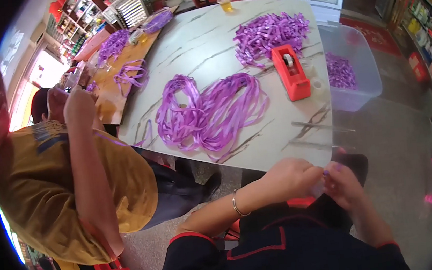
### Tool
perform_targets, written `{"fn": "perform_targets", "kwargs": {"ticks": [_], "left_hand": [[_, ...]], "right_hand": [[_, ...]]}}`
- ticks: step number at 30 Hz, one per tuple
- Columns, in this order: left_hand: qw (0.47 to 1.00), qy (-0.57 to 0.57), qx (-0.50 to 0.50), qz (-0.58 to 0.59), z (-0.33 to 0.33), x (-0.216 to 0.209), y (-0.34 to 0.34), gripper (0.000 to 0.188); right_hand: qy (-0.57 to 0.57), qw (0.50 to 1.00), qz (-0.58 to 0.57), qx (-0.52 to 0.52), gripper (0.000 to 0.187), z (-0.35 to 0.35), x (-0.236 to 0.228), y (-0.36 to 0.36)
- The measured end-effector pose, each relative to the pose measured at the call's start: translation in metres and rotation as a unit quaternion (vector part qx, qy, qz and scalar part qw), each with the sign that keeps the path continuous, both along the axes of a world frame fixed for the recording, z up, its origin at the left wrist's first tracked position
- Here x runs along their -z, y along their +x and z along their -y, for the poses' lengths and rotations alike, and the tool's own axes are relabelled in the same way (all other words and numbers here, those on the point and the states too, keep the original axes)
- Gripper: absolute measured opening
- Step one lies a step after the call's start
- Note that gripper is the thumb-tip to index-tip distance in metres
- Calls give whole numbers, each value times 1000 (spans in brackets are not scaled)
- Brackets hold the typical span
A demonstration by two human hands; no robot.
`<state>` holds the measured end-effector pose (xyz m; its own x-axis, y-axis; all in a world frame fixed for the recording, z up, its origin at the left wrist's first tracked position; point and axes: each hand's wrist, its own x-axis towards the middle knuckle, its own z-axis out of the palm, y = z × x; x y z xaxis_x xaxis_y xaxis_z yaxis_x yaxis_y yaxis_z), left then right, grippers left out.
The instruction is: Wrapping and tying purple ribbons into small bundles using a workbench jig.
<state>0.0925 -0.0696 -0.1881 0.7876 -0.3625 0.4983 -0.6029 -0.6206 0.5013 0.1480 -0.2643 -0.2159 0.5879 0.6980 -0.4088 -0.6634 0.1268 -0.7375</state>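
Closely together, the left hand [297, 177] and right hand [343, 185] were curled narrow, a small purple piece [326, 173] showed between them, which hand gripped it could not be told, looped purple ribbons [197, 120] lay beyond on the marbled table [194, 48].

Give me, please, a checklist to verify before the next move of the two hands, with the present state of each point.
1. Left hand and right hand close together: ok.
2. What they hold: cannot tell, it is mostly covered.
3. Tape roll sitting in the red tape dispenser: ok.
4. Strands of the looped purple ribbons lying apart: not ok, they cross and overlap.
5. Cup of yellow liquid clear of the ribbons: ok.
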Motion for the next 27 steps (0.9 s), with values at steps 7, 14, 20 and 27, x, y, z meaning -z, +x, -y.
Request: {"fn": "perform_targets", "kwargs": {"ticks": [7, 14, 20, 27], "left_hand": [[777, -374, 32, -505, -14, -8, 1, 16], [688, -459, 87, -555, -16, 2, 11, 16], [642, -495, 99, -577, -14, 1, 12, 19], [728, -431, 51, -531, -7, -6, 14, 17]], "right_hand": [[7, 932, 356, 70, 26, -12, -7, -3], [-33, 844, 529, 78, 22, -8, -10, 8], [-28, 746, 661, 83, 17, -8, -16, 20], [-47, 750, 655, 77, 11, -4, -17, 19]]}}
